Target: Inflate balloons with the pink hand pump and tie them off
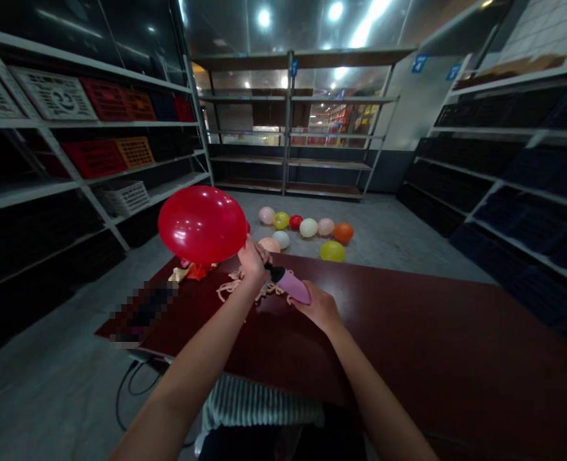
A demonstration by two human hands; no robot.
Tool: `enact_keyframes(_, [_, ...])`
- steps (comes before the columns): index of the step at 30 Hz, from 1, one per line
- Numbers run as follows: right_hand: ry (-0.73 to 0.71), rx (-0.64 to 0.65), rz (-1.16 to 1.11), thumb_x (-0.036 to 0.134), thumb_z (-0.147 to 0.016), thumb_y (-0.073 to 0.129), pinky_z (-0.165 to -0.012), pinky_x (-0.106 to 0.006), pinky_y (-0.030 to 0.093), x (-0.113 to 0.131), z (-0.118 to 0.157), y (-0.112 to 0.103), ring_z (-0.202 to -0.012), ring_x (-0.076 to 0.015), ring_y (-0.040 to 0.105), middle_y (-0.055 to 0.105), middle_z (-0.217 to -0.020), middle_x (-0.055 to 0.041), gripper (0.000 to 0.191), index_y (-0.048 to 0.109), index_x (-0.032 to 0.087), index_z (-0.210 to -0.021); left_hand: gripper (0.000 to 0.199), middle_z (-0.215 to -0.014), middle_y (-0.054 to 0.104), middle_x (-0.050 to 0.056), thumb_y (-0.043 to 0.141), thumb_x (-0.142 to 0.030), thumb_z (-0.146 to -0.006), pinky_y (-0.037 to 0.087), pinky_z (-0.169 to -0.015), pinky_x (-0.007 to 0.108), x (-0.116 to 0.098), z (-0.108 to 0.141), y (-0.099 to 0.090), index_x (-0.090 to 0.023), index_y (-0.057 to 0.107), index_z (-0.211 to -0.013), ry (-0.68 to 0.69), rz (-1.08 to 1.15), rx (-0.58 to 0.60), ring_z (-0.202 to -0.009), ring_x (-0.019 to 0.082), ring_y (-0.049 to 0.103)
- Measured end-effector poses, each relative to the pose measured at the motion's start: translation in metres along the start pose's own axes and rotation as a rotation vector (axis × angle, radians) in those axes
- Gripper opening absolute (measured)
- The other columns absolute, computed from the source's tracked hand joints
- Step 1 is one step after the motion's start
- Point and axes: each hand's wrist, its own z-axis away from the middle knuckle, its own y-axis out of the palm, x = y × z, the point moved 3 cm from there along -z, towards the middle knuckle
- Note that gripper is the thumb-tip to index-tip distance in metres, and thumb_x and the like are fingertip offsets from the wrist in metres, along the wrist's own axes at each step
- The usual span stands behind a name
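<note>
A round, inflated red balloon [201, 224] hangs in front of me, its neck gripped by my left hand [253, 262] at the black nozzle of a pink hand pump [290, 285]. My right hand [319, 308] wraps the pump's pink body. Both hands are just above a dark red table [287, 349]. Tangled beige cord or string [242, 285] lies under them, and crumpled orange and cream balloons [191, 271] lie to the left. The balloon hides part of the shelving behind it.
Several inflated balloons [307, 230] in mixed colours lie on the grey floor beyond the table. Metal shelves with plastic crates [105, 100] stand on the left, and dark-stocked shelves stand on the right. A blurred patch [143, 312] covers the table's left end, and a black cable [132, 384] runs below.
</note>
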Motion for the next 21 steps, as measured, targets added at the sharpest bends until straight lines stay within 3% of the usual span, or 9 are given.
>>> enact_keyframes(4, [-0.031,0.011,0.056,0.052,-0.086,0.070,-0.075,-0.032,0.054,0.003,0.002,0.000,-0.091,-0.0263,0.075,0.076,-0.107,-0.0073,0.046,0.064,0.022,-0.121,0.058,-0.038,0.029,-0.008,0.059,-0.051,-0.097,0.029,-0.031,0.021,-0.023,-0.011,-0.018,-0.021,0.032,-0.054,0.013,0.053,-0.026,-0.028,0.008,0.027])
enact_keyframes(8, [-0.056,-0.011,0.056,0.051,-0.086,0.069,-0.078,-0.032,0.055,0.002,0.004,0.002,-0.090,-0.0249,0.075,0.077,-0.106,-0.0074,0.045,0.064,0.022,-0.120,0.056,-0.039,0.027,-0.008,0.056,-0.043,-0.100,0.028,-0.032,0.021,-0.064,-0.025,-0.027,-0.021,0.030,-0.056,0.015,0.080,-0.058,-0.028,0.008,0.025])
enact_keyframes(11, [-0.070,0.003,0.037,0.050,-0.086,0.069,-0.077,-0.031,0.055,0.003,0.005,0.002,-0.087,-0.0240,0.075,0.077,-0.105,-0.0082,0.045,0.064,0.021,-0.120,0.055,-0.040,0.027,-0.008,0.056,-0.041,-0.100,0.026,-0.032,0.021,-0.100,-0.030,-0.025,-0.021,0.029,-0.057,0.045,0.087,-0.043,-0.029,0.007,0.024])
enact_keyframes(14, [-0.082,0.026,0.013,0.049,-0.086,0.069,-0.078,-0.033,0.056,0.005,0.005,0.001,-0.089,-0.0248,0.075,0.076,-0.107,-0.0091,0.046,0.064,0.021,-0.122,0.056,-0.041,0.025,-0.008,0.058,-0.043,-0.099,0.025,-0.032,0.022,-0.122,-0.028,-0.016,-0.022,0.028,-0.056,0.067,0.074,-0.014,-0.029,0.008,0.023])
enact_keyframes(17, [-0.056,0.007,-0.019,0.050,-0.086,0.069,-0.080,-0.034,0.056,0.005,0.004,-0.002,-0.090,-0.0260,0.075,0.076,-0.108,-0.0100,0.048,0.064,0.020,-0.123,0.054,-0.041,0.024,-0.007,0.051,-0.035,-0.102,0.023,-0.032,0.023,-0.125,-0.022,0.001,-0.022,0.028,-0.055,0.099,0.070,0.010,-0.029,0.008,0.021])
enact_keyframes(21, [0.051,-0.069,-0.029,0.047,-0.082,0.071,-0.077,-0.035,0.056,-0.005,0.004,-0.005,-0.086,-0.0273,0.075,0.078,-0.100,-0.0099,0.046,0.065,0.020,-0.119,0.051,-0.041,0.023,-0.007,0.048,-0.026,-0.101,0.021,-0.032,0.021,-0.108,-0.016,0.032,-0.021,0.026,-0.055,0.113,0.064,0.029,-0.029,0.007,0.020])
